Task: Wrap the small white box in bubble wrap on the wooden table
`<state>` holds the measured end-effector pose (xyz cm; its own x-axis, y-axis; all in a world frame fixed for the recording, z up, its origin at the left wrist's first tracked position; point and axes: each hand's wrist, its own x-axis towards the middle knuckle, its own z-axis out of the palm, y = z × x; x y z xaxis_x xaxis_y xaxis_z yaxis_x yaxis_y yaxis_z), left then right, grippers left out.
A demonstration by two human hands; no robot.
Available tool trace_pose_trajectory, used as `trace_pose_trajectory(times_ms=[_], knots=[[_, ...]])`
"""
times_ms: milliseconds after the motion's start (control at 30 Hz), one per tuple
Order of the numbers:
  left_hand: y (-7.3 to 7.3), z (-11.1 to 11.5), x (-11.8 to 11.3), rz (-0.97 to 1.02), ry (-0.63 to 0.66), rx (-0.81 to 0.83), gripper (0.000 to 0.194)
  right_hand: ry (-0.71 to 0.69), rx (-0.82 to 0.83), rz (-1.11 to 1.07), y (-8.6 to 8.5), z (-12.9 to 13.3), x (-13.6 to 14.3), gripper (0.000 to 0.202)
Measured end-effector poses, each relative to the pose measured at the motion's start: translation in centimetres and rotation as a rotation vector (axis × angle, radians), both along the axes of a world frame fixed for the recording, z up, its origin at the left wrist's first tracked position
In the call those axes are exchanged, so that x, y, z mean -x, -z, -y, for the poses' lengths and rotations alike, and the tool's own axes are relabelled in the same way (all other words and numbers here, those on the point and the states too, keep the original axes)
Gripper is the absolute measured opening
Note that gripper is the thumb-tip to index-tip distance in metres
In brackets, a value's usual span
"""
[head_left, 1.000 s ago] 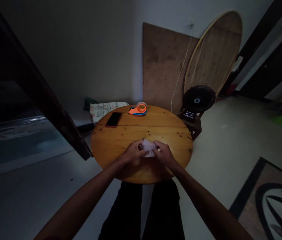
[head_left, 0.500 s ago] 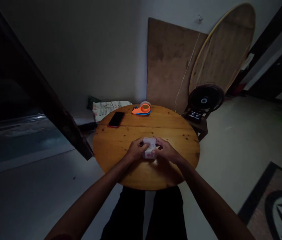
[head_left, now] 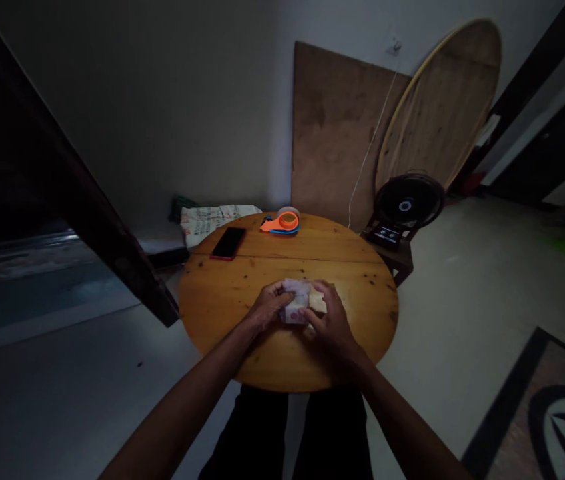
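Pale packet [head_left: 296,303] between 2 hands

The packet is at the near half of the round wooden table [head_left: 262,360]. The left hand [head_left: 265,305] clamps its left side. The right hand [head_left: 331,317] curves at its right, thumb touching it, fingers apart from the thumb. Farther back lie 1 orange-and-blue tape dispenser [head_left: 281,223] and, left of it, 1 dark-screened phone [head_left: 229,243].

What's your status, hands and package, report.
Left hand gripping pale package. Right hand at its right side, fingers spread. Phone and tape dispenser beyond, clear of both hands.
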<state>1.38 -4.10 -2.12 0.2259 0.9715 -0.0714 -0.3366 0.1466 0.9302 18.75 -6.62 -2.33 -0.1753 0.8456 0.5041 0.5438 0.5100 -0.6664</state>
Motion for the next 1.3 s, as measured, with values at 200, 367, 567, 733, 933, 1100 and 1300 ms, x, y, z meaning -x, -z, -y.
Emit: trace_pose_trajectory(times_ms=[200,367,567,733,933,1100,1300], knots=[[0.6,0.0,0.1,0.032,0.002,-0.003,0.042,-0.028,-0.148,0.298,0.2,0.0,-0.4,0.037],[0.7,0.2,0.0,0.049,-0.026,-0.016,0.039,-0.042,-0.119,0.35,0.0,0.2,-0.3,0.034],[0.4,0.5,-0.6,0.137,-0.052,0.03,0.04,-0.039,-0.137,0.344,0.2,0.0,0.1,0.03],[0.6,0.1,-0.3,0.158,-0.028,0.053,0.036,-0.047,-0.035,0.233,0.0,-0.4,0.6,0.028],[0.0,0.2,0.6,0.127,0.111,0.001,0.044,-0.161,0.207,-0.084,-0.1,-0.8,0.7,0.027],[0.4,0.1,1.0,0.13,0.188,-0.04,0.052,-0.13,0.352,-0.387,1.0,-2.0,0.7,0.064],[0.3,0.1,1.0,-0.023,0.131,-0.097,0.048,-0.234,0.428,-0.406,-0.1,-2.6,0.6,0.039]])
